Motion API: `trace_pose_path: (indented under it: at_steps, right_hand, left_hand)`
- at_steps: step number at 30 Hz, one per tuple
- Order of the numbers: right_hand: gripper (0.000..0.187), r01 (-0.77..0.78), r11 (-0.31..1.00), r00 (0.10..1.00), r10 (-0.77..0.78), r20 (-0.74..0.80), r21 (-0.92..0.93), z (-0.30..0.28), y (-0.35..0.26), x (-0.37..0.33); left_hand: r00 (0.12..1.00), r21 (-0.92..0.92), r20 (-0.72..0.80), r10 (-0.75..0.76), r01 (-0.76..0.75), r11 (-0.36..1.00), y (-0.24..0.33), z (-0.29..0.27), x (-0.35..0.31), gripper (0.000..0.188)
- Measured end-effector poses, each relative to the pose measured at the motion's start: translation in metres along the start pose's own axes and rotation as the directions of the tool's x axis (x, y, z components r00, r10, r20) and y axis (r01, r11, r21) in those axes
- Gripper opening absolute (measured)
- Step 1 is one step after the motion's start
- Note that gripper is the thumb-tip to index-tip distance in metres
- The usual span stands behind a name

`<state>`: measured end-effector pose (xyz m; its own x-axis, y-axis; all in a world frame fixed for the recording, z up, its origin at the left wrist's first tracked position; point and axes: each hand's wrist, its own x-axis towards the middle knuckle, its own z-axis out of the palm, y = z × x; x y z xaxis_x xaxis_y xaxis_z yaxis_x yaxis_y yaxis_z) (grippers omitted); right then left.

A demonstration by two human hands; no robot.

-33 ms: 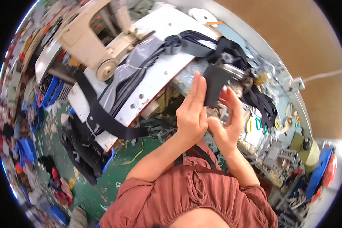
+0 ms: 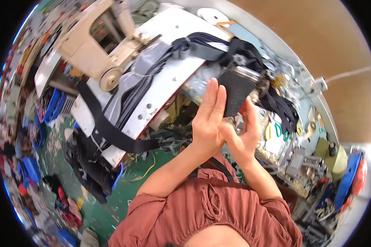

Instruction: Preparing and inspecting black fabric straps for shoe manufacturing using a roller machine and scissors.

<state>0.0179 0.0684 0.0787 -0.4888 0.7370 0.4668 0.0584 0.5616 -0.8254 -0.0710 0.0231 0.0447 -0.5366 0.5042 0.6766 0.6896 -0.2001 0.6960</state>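
A flat, dark piece of wide band stands raised between my hands, in front of the machine parts on the right. My left hand presses against its left edge with the fingers stretched upward. At its lower right, my right hand has bent fingers partly behind the piece, the thumb close to my left hand. Both hands appear to hold it; the exact grip under its lower end is hidden. Left of my hands, a long black strap hangs over the white tabletop.
A beige sewing machine stands on the tabletop beside bundled dark straps. Scissors with green handles, black straps and metal parts lie on the right. Dark garments fill a blue basket at the lower left.
The dark band piece has turned, showing more of its broad face. My right fingers have shifted slightly around its edge. The surroundings have slid a little left in the view.
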Motion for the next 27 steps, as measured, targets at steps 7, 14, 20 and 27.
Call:
trace_pose_path:
  at_steps: [7,14,20,27]
  right_hand:
    - [0.015,-0.291,0.788,0.928,0.371,-0.041,0.542,-0.070,0.016,0.007]
    - [0.019,-0.464,0.740,0.868,0.490,0.083,0.487,-0.107,0.020,0.008]
    - [0.012,-0.261,0.964,0.951,0.249,-0.183,-0.048,-0.123,0.032,-0.003]
    - [0.007,-0.526,0.839,0.828,0.542,-0.141,0.135,-0.151,0.048,-0.002]
  left_hand:
    - [0.978,-0.274,0.208,0.007,0.051,0.960,0.014,0.022,0.004,0.095]
    - [0.698,-0.507,0.608,-0.378,0.708,0.492,0.037,0.039,0.023,0.013]
    - [0.585,-0.475,0.701,-0.407,0.810,0.344,0.015,0.056,0.008,0.029]
    - [0.103,-0.328,0.667,-0.738,0.930,-0.167,-0.072,0.138,-0.054,0.064]
